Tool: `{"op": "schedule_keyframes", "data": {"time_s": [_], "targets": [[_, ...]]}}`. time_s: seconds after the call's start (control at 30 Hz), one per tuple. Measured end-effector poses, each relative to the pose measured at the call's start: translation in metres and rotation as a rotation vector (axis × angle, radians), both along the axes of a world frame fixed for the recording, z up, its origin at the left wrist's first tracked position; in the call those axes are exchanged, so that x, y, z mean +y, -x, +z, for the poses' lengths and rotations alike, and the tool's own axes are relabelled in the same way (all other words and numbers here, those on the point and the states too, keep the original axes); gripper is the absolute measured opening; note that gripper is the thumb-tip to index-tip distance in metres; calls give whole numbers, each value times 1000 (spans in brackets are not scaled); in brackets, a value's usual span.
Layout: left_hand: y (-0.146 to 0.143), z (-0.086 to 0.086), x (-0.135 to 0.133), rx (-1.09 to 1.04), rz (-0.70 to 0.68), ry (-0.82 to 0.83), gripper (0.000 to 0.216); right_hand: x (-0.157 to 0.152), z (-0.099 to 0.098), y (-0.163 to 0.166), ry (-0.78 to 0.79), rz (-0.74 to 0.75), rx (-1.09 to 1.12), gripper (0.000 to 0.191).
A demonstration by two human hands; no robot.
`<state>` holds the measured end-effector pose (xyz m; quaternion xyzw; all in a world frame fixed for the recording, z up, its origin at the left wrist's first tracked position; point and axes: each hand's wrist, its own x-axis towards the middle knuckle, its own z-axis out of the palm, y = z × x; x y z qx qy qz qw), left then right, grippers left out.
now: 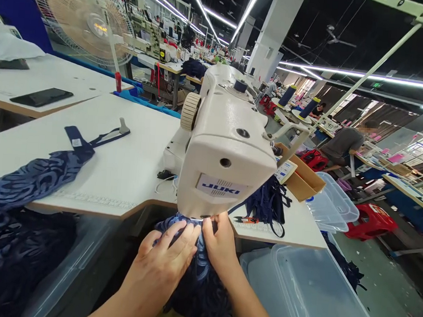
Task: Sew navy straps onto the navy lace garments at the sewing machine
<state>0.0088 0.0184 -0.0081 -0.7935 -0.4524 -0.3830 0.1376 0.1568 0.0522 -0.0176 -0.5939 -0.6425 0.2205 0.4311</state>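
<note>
Clock refs centred on the machine head (pixel 230 150). Left hand (pixel 168 257), 7 o'clock: fingers laid over the cloth; can't tell if it pinches. Work piece, blue patterned fabric (pixel 202 266), 6 o'clock: front edge under the head, rest hanging off the bench (pixel 113 156). Right hand (pixel 222 246), 6 o'clock: grip narrow, looks pinched on the fabric edge, tips partly hidden. My take: left keeps plies flat, right steers the edge, no pulling, tips clear of the needle area.

Materials: 9 o'clock, patterned garment (pixel 47 171), soft, swirly, crumpled. 10, ribbed round handwheel (pixel 190 111). Centre, smooth boxy painted casing. 5, slim orange-and-dark snips (pixel 247 220). Between 4 and 5, tangled navy straps (pixel 266 198); farther out, translucent plastic bin (pixel 304 281).
</note>
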Motion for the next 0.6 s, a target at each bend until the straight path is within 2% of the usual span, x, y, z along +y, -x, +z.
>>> {"op": "schedule_keyframes", "data": {"time_s": [0.3, 0.5, 0.6], "targets": [[-2, -3, -1, 36, 19, -2, 28, -4, 1, -6, 25, 63, 4, 7], [-2, 1, -2, 50, 42, 26, 28, -8, -1, -43, 28, 189, -107, 16], [0, 2, -1, 62, 20, 41, 28, -12, -3, -66, 94, 198, -135, 18]]}}
